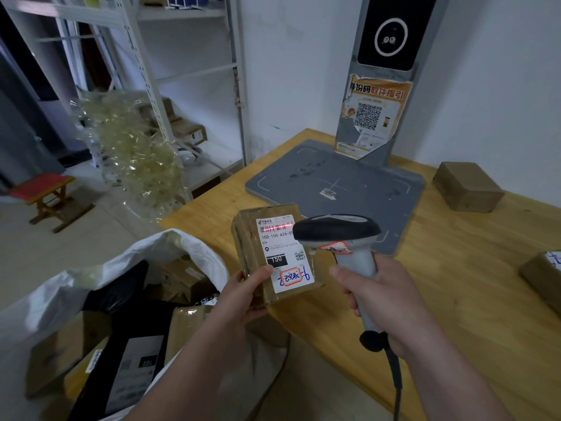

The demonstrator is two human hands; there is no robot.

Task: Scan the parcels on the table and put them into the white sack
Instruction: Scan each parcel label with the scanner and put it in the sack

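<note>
A left hand (243,294) grips a taped brown parcel (273,253) by its lower corner, thumb on the white label, above the near-left edge of the wooden worktop (455,284). The right hand (382,299) is wrapped round the handle of a grey barcode scanner (337,232), whose red line falls across the label's barcode. Below left, the white sack (170,247) stands open, with boxes and a black packet inside. A second parcel (467,186) sits near the wall; a third parcel (543,275) lies at the worktop's right edge.
</note>
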